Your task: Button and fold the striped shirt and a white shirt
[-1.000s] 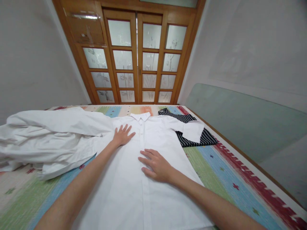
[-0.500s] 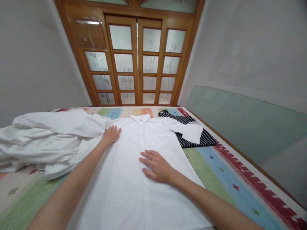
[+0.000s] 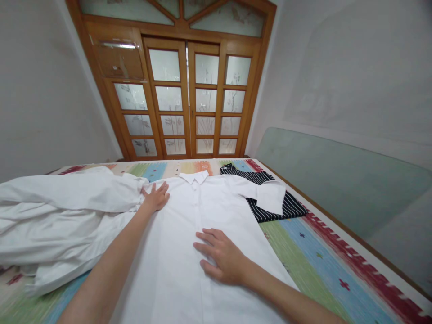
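A white collared shirt (image 3: 178,252) lies front side up in front of me, its collar at the far end and its button placket running down the middle. My left hand (image 3: 156,198) rests with fingers spread on the shirt's upper left, by the shoulder. Lower down, near the placket, my right hand (image 3: 221,254) lies open on the fabric, fingers apart. Neither hand grips anything. Against the shirt's left side lies a heap of crumpled white cloth (image 3: 67,216). The shirt's right sleeve end covers part of a folded black-and-white striped garment (image 3: 293,204).
All the clothes lie on a bed with a colourful striped cover (image 3: 303,252). A pale green headboard-like panel (image 3: 337,175) stands along the right edge by the wall. Beyond the far edge is a wooden door (image 3: 187,99) with glass panes.
The camera view has tilted up, so the bed appears lower in the picture. My left hand has shifted slightly with its fingers spread wider. My right hand stays flat on the shirt.
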`<state>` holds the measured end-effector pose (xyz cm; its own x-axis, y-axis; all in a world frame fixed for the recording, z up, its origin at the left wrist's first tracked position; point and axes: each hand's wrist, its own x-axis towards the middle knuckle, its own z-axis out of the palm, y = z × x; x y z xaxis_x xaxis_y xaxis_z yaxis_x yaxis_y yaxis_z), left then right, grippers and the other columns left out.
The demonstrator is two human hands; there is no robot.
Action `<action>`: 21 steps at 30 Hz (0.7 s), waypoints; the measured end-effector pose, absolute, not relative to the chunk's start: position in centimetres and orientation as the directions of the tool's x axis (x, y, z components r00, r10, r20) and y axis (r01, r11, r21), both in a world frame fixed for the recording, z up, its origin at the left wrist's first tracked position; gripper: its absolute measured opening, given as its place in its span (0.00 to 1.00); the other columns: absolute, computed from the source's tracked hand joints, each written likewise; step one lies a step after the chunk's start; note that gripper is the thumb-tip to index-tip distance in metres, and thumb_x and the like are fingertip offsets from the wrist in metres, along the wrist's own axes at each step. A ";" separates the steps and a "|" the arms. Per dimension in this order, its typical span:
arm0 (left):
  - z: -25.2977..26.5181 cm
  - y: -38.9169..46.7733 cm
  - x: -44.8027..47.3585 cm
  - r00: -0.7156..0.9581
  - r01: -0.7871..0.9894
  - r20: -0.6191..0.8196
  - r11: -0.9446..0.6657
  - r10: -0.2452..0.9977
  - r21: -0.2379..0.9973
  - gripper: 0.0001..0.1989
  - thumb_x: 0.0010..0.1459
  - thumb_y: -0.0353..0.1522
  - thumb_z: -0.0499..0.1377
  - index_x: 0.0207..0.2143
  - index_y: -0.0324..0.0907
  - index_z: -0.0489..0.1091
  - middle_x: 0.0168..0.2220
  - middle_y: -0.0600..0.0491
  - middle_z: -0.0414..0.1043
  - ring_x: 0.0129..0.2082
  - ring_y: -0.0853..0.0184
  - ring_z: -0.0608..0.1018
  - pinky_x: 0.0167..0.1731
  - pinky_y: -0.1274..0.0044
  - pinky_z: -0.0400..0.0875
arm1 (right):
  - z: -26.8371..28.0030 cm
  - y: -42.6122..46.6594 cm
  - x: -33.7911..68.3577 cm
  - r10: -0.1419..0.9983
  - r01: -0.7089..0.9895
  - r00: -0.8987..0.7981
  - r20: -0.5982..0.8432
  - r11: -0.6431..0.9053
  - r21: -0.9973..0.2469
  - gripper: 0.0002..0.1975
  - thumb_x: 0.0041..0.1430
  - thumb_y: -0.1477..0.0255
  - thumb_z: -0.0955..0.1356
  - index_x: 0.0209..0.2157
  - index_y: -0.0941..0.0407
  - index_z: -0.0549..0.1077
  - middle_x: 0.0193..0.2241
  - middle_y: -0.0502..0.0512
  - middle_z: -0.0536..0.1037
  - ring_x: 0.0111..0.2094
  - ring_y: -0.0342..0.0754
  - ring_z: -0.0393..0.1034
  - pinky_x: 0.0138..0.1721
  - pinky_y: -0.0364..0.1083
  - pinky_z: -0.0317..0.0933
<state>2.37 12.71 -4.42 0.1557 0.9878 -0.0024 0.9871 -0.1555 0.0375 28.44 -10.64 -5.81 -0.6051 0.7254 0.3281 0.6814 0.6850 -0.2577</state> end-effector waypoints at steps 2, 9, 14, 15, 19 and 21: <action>-4.4 13.2 2.1 0.181 0.982 -0.019 -0.179 0.983 0.065 0.27 0.67 0.39 0.35 0.67 0.54 0.48 0.70 0.55 0.41 0.69 0.48 0.46 0.56 0.36 0.36 | -5.7 -10.7 28.4 0.732 0.683 -0.600 0.324 0.679 -0.270 0.23 0.61 0.65 0.64 0.57 0.53 0.68 0.60 0.58 0.67 0.62 0.56 0.57 0.62 0.57 0.51; -4.2 14.9 1.5 0.097 0.991 -0.047 -0.092 0.994 0.100 0.28 0.67 0.41 0.34 0.67 0.54 0.48 0.70 0.55 0.40 0.69 0.50 0.47 0.57 0.38 0.39 | -5.3 -10.8 28.5 0.740 0.682 -0.605 0.295 0.672 -0.288 0.24 0.61 0.65 0.64 0.58 0.53 0.66 0.61 0.59 0.66 0.62 0.57 0.56 0.62 0.58 0.49; -4.0 16.0 0.6 0.146 0.987 -0.074 -0.140 0.986 0.078 0.28 0.66 0.44 0.38 0.67 0.59 0.46 0.70 0.59 0.40 0.69 0.51 0.46 0.59 0.41 0.42 | -5.2 -10.8 28.5 0.746 0.683 -0.606 0.277 0.666 -0.300 0.24 0.61 0.64 0.64 0.58 0.54 0.66 0.61 0.59 0.65 0.63 0.57 0.55 0.63 0.58 0.49; -4.0 16.1 0.4 0.159 0.985 -0.072 -0.154 0.985 0.075 0.28 0.65 0.45 0.38 0.67 0.58 0.46 0.70 0.58 0.40 0.69 0.50 0.46 0.59 0.42 0.42 | -5.1 -10.8 28.5 0.748 0.684 -0.604 0.274 0.664 -0.303 0.24 0.61 0.64 0.64 0.58 0.54 0.66 0.61 0.59 0.65 0.62 0.58 0.55 0.63 0.58 0.49; -4.3 16.2 0.0 0.196 0.979 -0.024 -0.194 0.980 0.054 0.29 0.65 0.47 0.40 0.67 0.55 0.48 0.70 0.55 0.44 0.68 0.47 0.49 0.58 0.41 0.44 | -4.9 -10.8 28.4 0.758 0.687 -0.593 0.272 0.652 -0.320 0.24 0.60 0.64 0.65 0.57 0.53 0.67 0.61 0.58 0.66 0.62 0.58 0.56 0.62 0.58 0.50; -4.5 16.0 0.1 0.218 0.975 -0.002 -0.218 0.976 0.050 0.29 0.65 0.46 0.40 0.67 0.54 0.49 0.69 0.54 0.45 0.68 0.46 0.50 0.58 0.40 0.44 | -4.8 -10.8 28.4 0.757 0.683 -0.591 0.278 0.653 -0.326 0.23 0.60 0.64 0.65 0.57 0.54 0.68 0.60 0.58 0.67 0.62 0.57 0.56 0.62 0.58 0.50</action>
<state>0.10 16.03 -4.54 0.2181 0.9759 -0.0021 0.9747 -0.2177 0.0504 28.36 -10.77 -4.81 -0.5910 0.7571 0.2784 0.6832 0.6532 -0.3264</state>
